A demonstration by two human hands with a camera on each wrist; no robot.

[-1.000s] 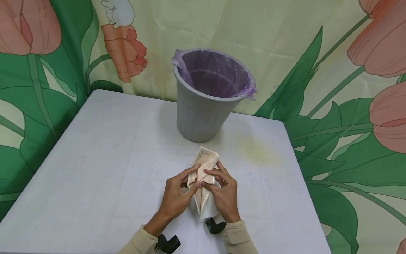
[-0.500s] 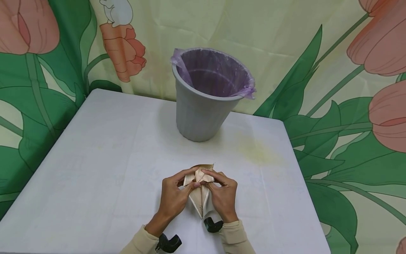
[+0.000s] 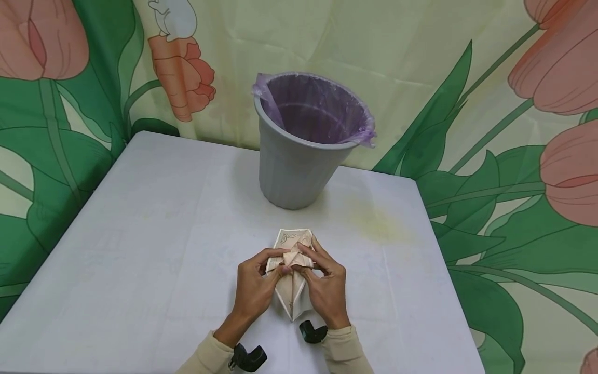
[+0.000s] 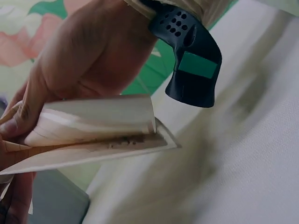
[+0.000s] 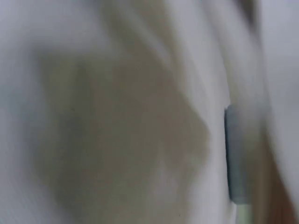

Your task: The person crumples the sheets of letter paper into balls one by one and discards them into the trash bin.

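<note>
Both hands hold a sheet of cream paper point(image 3: 291, 288) folded into layers, with printed scrollwork near its top edge. It tapers to a point toward the person, and small folded flaps point(image 3: 295, 258) cross its middle. My left hand point(image 3: 254, 285) pinches the left side, thumb in front at the centre fold. My right hand point(image 3: 329, 293) grips the right side, with its index finger laid over the flaps. In the left wrist view, a rolled layer of the paper point(image 4: 93, 119) stands over a flat one below the right hand point(image 4: 93, 46). The right wrist view is mostly blurred.
A grey bin point(image 3: 299, 176) lined with a purple bag point(image 3: 362, 136) stands at the back of the white-covered table point(image 3: 140, 249). Behind it hangs a curtain point(image 3: 374, 47) printed with tulips. Black wrist cameras point(image 3: 249, 358) sit at both cuffs.
The paper's upper part tipped away, then came back up, now showing a broader printed top panel. Its middle flaps have shifted under the fingers. Both hands keep their grip and have moved slightly left.
</note>
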